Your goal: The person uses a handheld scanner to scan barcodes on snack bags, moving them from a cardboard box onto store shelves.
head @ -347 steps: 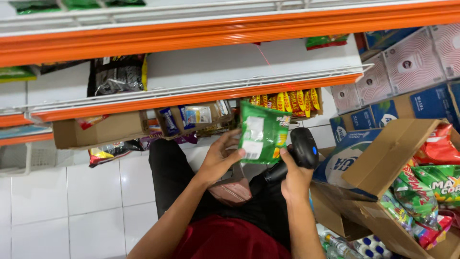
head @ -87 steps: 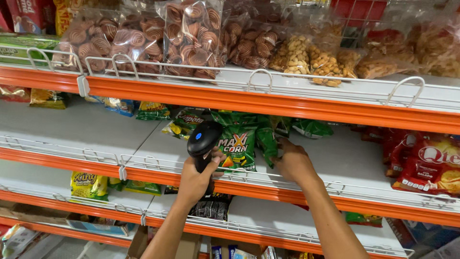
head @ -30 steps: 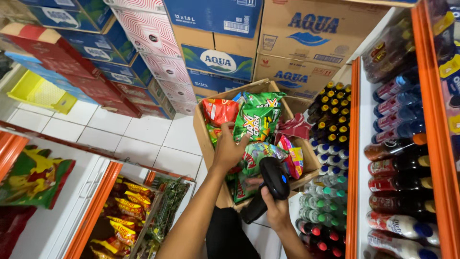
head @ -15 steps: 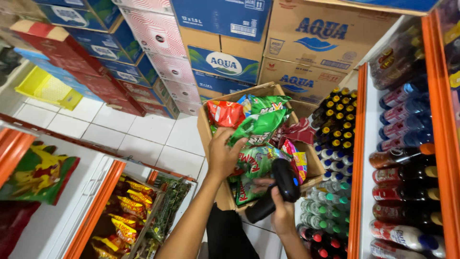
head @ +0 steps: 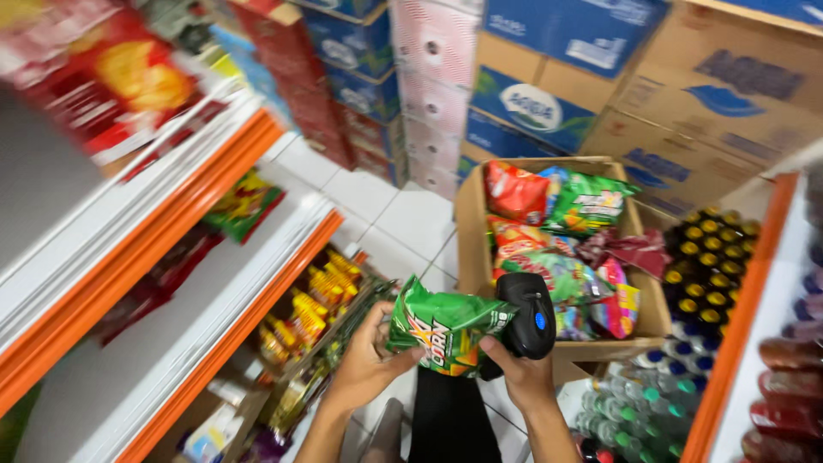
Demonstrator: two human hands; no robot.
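My left hand (head: 364,364) grips a green snack bag (head: 444,324) by its left edge, low in the middle of the head view. My right hand (head: 521,373) holds a black handheld scanner (head: 530,315) against the bag's right side, its fingers also touching the bag. Just beyond the hands sits an open cardboard box (head: 470,225) on the floor, filled with several red, green and pink snack bags (head: 561,230).
White shelves with orange edges (head: 184,231) run along the left, carrying red and yellow snack packs. Stacked blue, red and brown cartons (head: 549,81) line the back. A drinks shelf with bottles (head: 707,283) stands on the right. White floor tiles (head: 386,214) lie between.
My left hand has lifted a green snack bag out of the box and brought it toward me. My right hand has brought the scanner up against it. The view swung left toward the shelves.
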